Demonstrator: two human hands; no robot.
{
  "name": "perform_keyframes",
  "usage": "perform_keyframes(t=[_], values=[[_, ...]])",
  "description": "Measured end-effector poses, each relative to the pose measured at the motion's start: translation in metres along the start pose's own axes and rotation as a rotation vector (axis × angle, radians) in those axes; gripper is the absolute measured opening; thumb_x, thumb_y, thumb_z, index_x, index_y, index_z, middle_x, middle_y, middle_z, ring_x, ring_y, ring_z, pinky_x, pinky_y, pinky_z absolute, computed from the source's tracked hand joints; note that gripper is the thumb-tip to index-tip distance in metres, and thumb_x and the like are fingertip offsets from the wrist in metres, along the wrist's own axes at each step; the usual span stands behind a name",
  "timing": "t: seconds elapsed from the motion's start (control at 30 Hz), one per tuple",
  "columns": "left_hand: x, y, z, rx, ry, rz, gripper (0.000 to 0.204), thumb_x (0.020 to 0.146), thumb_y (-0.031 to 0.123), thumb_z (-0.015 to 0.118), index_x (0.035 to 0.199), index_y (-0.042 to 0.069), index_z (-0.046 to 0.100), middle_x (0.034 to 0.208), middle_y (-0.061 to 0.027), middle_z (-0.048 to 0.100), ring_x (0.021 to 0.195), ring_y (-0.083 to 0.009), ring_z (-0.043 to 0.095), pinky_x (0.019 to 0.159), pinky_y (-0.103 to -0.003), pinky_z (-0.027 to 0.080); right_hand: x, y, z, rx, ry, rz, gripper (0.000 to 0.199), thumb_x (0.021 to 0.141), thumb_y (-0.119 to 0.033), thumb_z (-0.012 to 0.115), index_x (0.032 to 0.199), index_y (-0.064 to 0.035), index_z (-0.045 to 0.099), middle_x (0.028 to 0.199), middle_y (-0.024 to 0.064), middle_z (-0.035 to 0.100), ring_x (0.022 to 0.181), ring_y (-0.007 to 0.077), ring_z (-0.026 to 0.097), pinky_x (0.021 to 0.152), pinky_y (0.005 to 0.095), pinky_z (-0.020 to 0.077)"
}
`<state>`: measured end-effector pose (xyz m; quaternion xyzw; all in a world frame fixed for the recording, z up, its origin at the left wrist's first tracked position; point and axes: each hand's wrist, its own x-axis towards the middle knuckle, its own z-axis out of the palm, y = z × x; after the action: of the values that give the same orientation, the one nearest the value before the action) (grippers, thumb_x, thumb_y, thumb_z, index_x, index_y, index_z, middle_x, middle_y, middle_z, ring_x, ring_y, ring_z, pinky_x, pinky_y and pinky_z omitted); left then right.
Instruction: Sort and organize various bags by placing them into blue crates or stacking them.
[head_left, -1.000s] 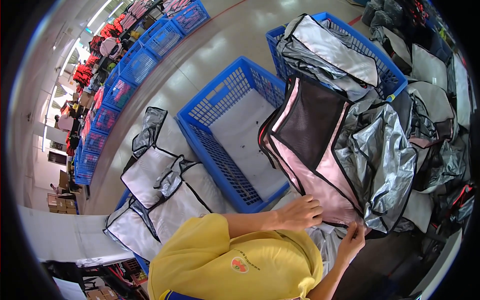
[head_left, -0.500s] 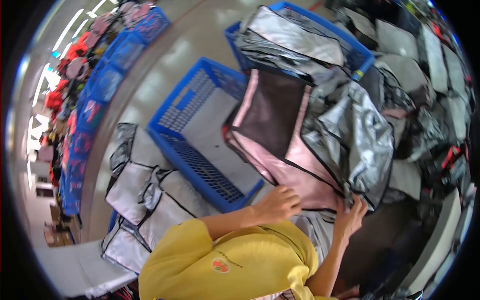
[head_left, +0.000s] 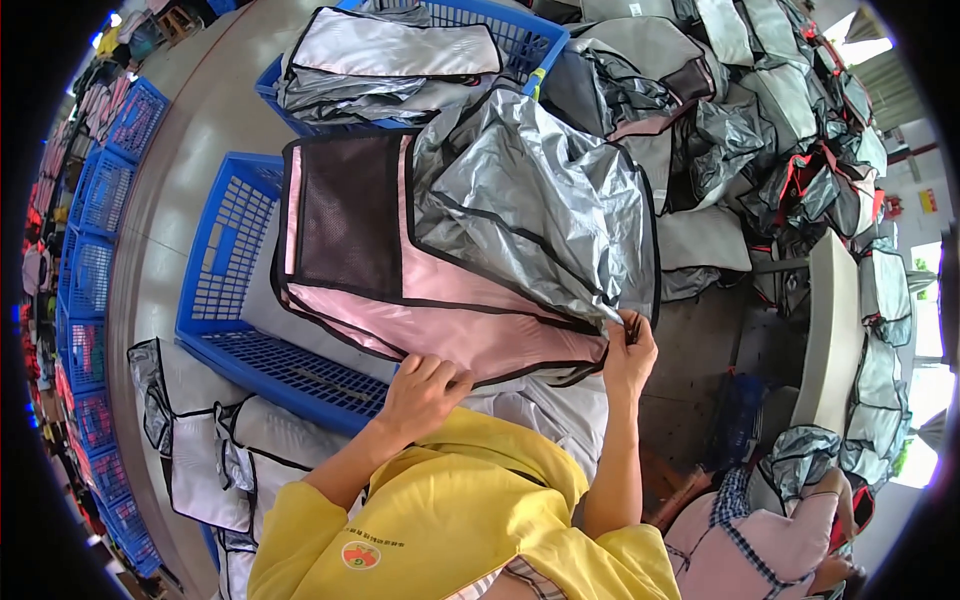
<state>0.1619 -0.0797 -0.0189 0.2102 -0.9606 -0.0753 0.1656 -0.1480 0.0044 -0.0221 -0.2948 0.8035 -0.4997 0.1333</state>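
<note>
In front of me lies a large unfinished bag (head_left: 470, 325) of pink cloth with black binding, a dark mesh panel and a crinkled silver lining. It is spread over part of a blue crate. My right hand (head_left: 630, 355) pinches its black-edged corner at the near right, fingers and thumb closed on the binding. My left hand (head_left: 420, 398) is at the near edge of the pink cloth, fingers curled and closed on that edge; the fingertips are partly hidden. Pale grey cloth (head_left: 545, 410) lies under the bag, close to my body.
The blue crate (head_left: 225, 250) stands beneath the bag's left side; another blue crate (head_left: 545, 55) behind holds folded silver pieces. White padded pieces (head_left: 210, 470) lie at the near left. Silver and grey pieces are heaped at right. A person in pink (head_left: 740, 540) works at the lower right.
My view has swung to the right, so the bag and crates sit farther left. The bag's silver side is more spread out. My right hand still grips the corner; the left stays by the near edge.
</note>
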Motion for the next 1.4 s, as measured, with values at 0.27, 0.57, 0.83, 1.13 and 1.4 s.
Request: perform_keyframes(t=[0.27,0.57,0.83,1.13,1.4], values=[[0.033,-0.005,-0.012,-0.170,0.222,-0.312,0.017,0.087,0.023,0.075,0.090,0.009,0.067,0.079,-0.0055,0.066,0.074,-0.0296,0.066,0.065,-0.042,0.050,-0.017,-0.020,-0.004,0.033,-0.058,0.040,0.006,0.094,-0.001,0.069,0.099,0.0001,0.068,0.076,-0.0019,0.060,0.065,0.0040,0.050,0.056,0.0230,0.0465],[0.125,-0.075,-0.046,0.029,0.490,-0.298,0.021,0.089,0.010,0.069,0.109,0.012,0.070,0.079,-0.0067,0.059,0.072,-0.0282,0.063,0.062,-0.040,0.050,-0.039,-0.011,-0.013,0.087,-0.095,0.038,0.007,0.094,-0.004,0.071,0.098,0.0005,0.068,0.072,-0.0024,0.059,0.062,0.0041,0.050,0.054,0.0233,0.0425],[0.133,-0.099,-0.051,0.167,0.386,-0.102,0.018,0.083,0.005,0.070,0.099,0.012,0.075,0.077,-0.0061,0.058,0.072,-0.0275,0.063,0.064,-0.039,0.051,-0.052,-0.012,0.000,-0.015,-0.031,-0.215,0.015,0.080,0.001,0.080,0.088,-0.0047,0.069,0.076,0.0067,0.057,0.060,0.0184,0.055,0.057,0.0297,0.0438],[0.079,-0.085,-0.028,-0.165,0.339,-0.448,0.016,0.097,-0.005,0.056,0.105,0.003,0.067,0.084,-0.0105,0.064,0.069,-0.0239,0.069,0.057,-0.035,0.051,-0.081,0.011,0.004,-0.079,-0.105,-0.316,0.036,0.063,0.006,0.074,0.094,-0.0117,0.070,0.094,0.0043,0.062,0.080,0.0257,0.067,0.061,0.0381,0.0542],[0.094,-0.055,-0.024,-1.532,0.538,-1.224,0.042,0.104,0.043,0.057,0.129,0.010,0.050,0.096,-0.0107,0.067,0.068,-0.0259,0.071,0.055,-0.033,0.056,-0.085,0.004,-0.003,-0.115,-0.187,-0.480,0.037,0.060,0.006,0.076,0.092,-0.0104,0.070,0.093,0.0042,0.063,0.078,0.0236,0.067,0.059,0.0359,0.0547]])
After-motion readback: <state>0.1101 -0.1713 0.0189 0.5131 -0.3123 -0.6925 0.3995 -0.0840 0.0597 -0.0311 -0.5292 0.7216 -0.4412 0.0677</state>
